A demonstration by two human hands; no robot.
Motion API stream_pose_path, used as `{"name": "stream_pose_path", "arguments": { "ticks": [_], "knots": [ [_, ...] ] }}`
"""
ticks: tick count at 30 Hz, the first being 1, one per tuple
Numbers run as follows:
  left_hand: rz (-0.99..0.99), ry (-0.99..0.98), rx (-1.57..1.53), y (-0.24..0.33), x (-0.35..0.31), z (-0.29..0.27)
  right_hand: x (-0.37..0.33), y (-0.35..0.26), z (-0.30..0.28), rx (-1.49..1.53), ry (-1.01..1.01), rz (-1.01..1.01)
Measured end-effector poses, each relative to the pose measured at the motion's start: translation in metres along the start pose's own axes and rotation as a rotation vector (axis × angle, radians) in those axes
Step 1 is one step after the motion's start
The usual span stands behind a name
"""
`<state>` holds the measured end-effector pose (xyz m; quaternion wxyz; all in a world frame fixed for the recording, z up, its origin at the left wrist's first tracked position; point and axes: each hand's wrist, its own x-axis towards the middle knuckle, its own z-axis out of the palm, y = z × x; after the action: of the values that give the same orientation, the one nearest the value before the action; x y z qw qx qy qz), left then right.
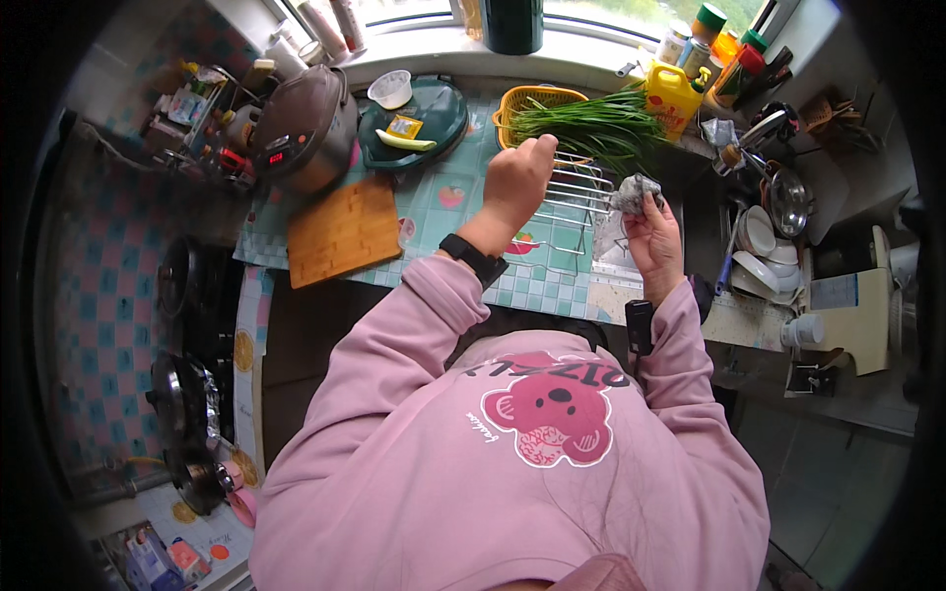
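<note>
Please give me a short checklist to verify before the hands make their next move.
1. Left hand gripping the wire rack: ok.
2. Right hand holding the crumpled grey wad: ok.
3. Wad in contact with the rack: cannot tell.
4. Long green leaves contained in the yellow basket: not ok, they spill past its right side.
5. Wooden cutting board apart from the rack: ok.
</note>
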<state>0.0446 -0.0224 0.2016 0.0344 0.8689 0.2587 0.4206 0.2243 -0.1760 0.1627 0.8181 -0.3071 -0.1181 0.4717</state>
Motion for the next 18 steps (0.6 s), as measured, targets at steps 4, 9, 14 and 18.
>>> {"name": "stream_pose_path", "arguments": {
  "ticks": [4, 9, 14, 18],
  "knots": [
    [0.025, -0.014, 0.036, 0.007, -0.002, 0.004, -0.007, 0.003, 0.001, -0.499, -0.179, -0.048],
    [0.007, -0.063, 0.075, 0.014, -0.002, -0.003, -0.011, 0.004, -0.010, -0.624, 0.019, -0.107],
    [0.256, -0.178, -0.040, 0.013, -0.001, -0.019, -0.017, 0.009, -0.036, -0.774, 0.149, 0.079],
    [0.299, -0.253, 0.095, 0.011, 0.003, -0.024, -0.022, 0.014, -0.046, -0.762, 0.115, 0.154]
  ]
}}
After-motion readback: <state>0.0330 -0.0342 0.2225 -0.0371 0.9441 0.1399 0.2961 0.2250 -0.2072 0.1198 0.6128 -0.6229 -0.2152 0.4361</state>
